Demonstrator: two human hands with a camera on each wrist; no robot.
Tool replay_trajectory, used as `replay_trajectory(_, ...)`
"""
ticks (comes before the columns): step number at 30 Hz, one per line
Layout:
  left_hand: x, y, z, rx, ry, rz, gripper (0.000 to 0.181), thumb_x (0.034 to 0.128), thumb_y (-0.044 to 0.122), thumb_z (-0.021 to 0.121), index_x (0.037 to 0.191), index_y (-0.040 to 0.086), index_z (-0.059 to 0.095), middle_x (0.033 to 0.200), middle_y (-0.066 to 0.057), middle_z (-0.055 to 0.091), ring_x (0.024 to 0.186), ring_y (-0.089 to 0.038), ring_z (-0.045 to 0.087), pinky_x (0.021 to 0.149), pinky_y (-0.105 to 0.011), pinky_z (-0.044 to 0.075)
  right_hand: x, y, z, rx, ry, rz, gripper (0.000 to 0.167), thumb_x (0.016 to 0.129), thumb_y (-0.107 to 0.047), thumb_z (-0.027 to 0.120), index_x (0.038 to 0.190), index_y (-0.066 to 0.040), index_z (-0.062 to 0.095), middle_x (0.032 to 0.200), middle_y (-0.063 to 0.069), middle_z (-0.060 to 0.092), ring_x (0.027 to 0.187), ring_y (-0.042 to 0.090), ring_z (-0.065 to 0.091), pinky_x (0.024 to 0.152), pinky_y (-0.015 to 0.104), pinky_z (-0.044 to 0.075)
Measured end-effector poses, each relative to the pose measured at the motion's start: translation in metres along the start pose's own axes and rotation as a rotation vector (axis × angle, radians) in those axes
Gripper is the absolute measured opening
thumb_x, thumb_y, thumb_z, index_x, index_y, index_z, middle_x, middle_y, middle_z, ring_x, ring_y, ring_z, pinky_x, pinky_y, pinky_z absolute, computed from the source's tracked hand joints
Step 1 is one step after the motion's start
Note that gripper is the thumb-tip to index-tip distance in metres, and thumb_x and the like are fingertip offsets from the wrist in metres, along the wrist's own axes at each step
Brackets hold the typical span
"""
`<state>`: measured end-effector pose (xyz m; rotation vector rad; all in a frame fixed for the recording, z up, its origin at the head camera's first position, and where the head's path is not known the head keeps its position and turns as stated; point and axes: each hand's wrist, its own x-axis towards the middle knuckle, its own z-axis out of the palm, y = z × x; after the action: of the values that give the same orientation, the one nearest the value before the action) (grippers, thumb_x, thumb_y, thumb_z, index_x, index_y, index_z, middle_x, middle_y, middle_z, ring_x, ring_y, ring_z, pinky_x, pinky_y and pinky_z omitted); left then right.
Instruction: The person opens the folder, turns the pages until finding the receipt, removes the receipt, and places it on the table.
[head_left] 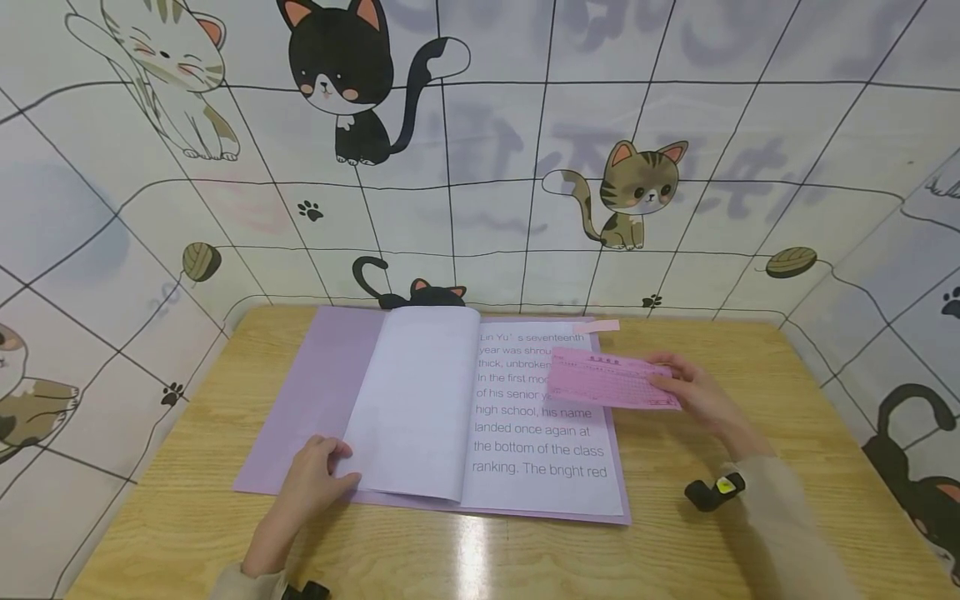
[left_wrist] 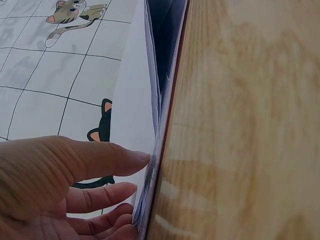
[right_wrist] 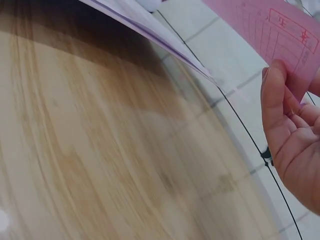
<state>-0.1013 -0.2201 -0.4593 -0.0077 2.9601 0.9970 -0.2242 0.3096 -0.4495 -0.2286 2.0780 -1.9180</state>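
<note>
A booklet with a purple cover (head_left: pixel 315 392) lies spread on the table, a blank white page (head_left: pixel 416 400) on its left side and large English print on the right page (head_left: pixel 540 454). My left hand (head_left: pixel 318 475) rests at the lower left edge of the blank page, thumb and fingertips touching it. In the left wrist view the thumb (left_wrist: pixel 117 159) lies along the page's edge. The right hand (head_left: pixel 697 396) pinches a pink printed slip (head_left: pixel 611 379) by its right end, above the right page. Part of the print is hidden behind the slip.
A small pale pink tab (head_left: pixel 603 326) sticks out at the right page's top corner. Beneath the booklet is a wooden table (head_left: pixel 675 533). Behind and on both sides stand white grid-patterned coverings (head_left: pixel 495 217) with cartoon cats. Wrist cameras (head_left: pixel 712 492) sit at both sleeves.
</note>
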Motion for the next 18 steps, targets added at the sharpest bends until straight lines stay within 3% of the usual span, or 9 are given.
replay_trajectory(12,0.000,-0.001,0.000,0.009,0.006,0.006,0.028,0.0682,0.006,0.079,0.089,-0.005,0.062,0.082,-0.009,0.051,0.071,-0.018,0.045,0.062,-0.029,0.040,-0.025,0.003,-0.036,0.085,0.044,-0.012,0.027,0.095,-0.003,0.050,0.110,-0.023,0.059,0.099,-0.009,0.061,0.081,0.004,0.059,0.067,0.019,0.049)
replay_trajectory(18,0.000,-0.002,0.001,0.011,0.007,-0.006,0.026,0.0685,0.005,0.077,0.088,-0.004,0.062,0.083,-0.009,0.051,0.072,-0.018,0.045,0.064,-0.030,0.041,-0.035,0.010,-0.051,0.062,0.057,0.005,0.026,0.095,-0.006,0.050,0.111,-0.024,0.059,0.102,-0.011,0.057,0.083,0.002,0.056,0.068,0.018,0.047)
